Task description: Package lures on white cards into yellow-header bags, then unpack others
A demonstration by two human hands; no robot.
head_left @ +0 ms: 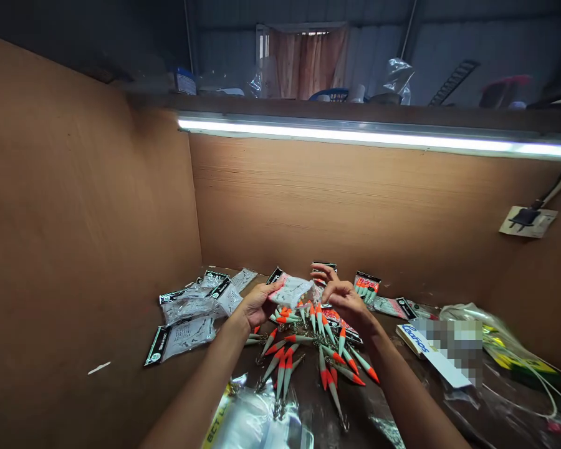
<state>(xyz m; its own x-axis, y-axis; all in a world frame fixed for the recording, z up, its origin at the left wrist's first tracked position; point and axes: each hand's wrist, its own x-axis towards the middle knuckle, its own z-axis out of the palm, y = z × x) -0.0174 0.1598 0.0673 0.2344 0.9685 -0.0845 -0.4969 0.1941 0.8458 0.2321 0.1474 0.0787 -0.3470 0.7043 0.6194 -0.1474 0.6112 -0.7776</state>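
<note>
My left hand (260, 304) is closed around the edge of a small clear plastic packet (290, 290) with a black header and printing, held tilted above the table. Just right of its transparent end is my right hand (346, 299), with thumb and index finger curled together and the other fingers raised; what lies between the fingertips is too small to tell. Below both hands spreads a loose pile of squid jigs (288, 372), pale with orange ends and metal hook crowns. Behind the right hand, a filled packet of jigs (366, 285) leans near the back wall.
Several flat packets (187, 337) with black headers lie at left. At right are a white card (437, 358), a yellow-green package (514, 358) and clear plastic with a cord. Clear bags (257, 421) lie at the front edge. Wooden panels (331, 199) enclose the table under a tube light (355, 134).
</note>
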